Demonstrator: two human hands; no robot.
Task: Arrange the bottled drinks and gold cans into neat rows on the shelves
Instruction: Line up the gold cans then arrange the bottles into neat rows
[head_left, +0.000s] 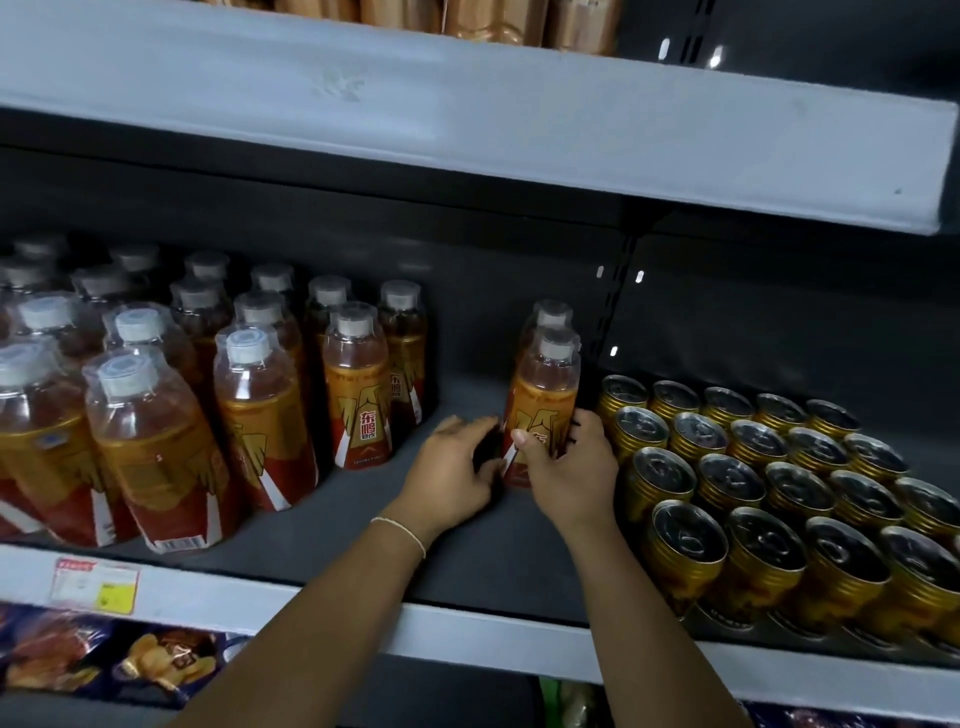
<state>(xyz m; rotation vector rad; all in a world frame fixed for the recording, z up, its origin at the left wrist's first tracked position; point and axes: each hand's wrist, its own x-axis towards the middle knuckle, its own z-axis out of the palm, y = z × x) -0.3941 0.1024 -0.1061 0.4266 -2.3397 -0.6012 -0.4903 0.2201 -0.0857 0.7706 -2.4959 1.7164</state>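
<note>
right hand (563, 467) fingers (589, 422) wrap the front bottle (543, 395); left hand (452, 470) fingers curl against its side

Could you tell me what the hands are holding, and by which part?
The right hand grips the bottle by its lower body; the left hand meets its lower left side, grip unclear.

— What's on my feed besides the stock?
— I see a price label (96, 581) at lower left, its print too blurred to read. Below it lie dark snack bags (156, 667) with golden chips pictured on them.
— And higher up?
— Tan wrapped packs (467, 18) along the top edge. A slotted upright (621, 291) splits the dark back panel (493, 270).
</note>
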